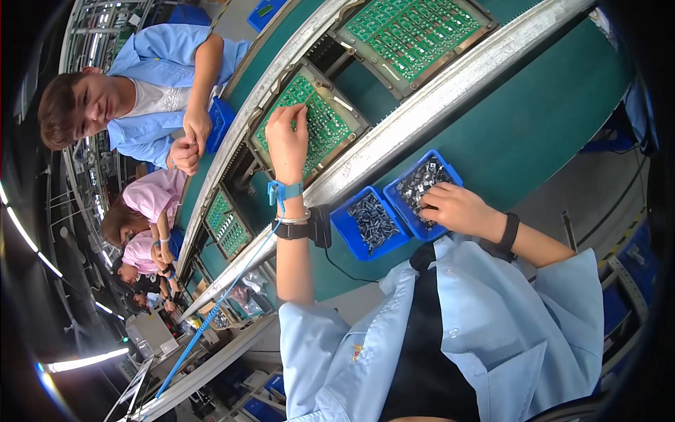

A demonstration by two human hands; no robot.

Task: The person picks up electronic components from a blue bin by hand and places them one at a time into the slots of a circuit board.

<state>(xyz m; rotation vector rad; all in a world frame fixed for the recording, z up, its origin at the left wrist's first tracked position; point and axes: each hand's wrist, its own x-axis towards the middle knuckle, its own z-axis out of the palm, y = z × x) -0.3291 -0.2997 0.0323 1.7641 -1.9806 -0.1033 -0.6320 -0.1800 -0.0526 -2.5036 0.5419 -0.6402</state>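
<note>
My left hand (287, 141) reaches over a green circuit board (325, 133) that sits in a carrier frame on the conveyor. Its thumb and fingers are pinched together at the board's surface; anything between them is too small to make out. My right hand (458, 209) dips into a blue bin (454, 174) of small black and silver parts (427, 176). The fingers there are bent together among the parts, and their tips are partly hidden. Touching this bin on the left is a second blue bin (343, 231), filled with small dark cylindrical parts with leads (373, 221).
A metal rail (394, 144) runs between the bins and the boards. Another framed board (415, 39) lies farther right, a third (226, 224) farther left. A blue coiled cord (204, 325) trails from my left wrist strap (285, 190). Across the line sits a co-worker (165, 91).
</note>
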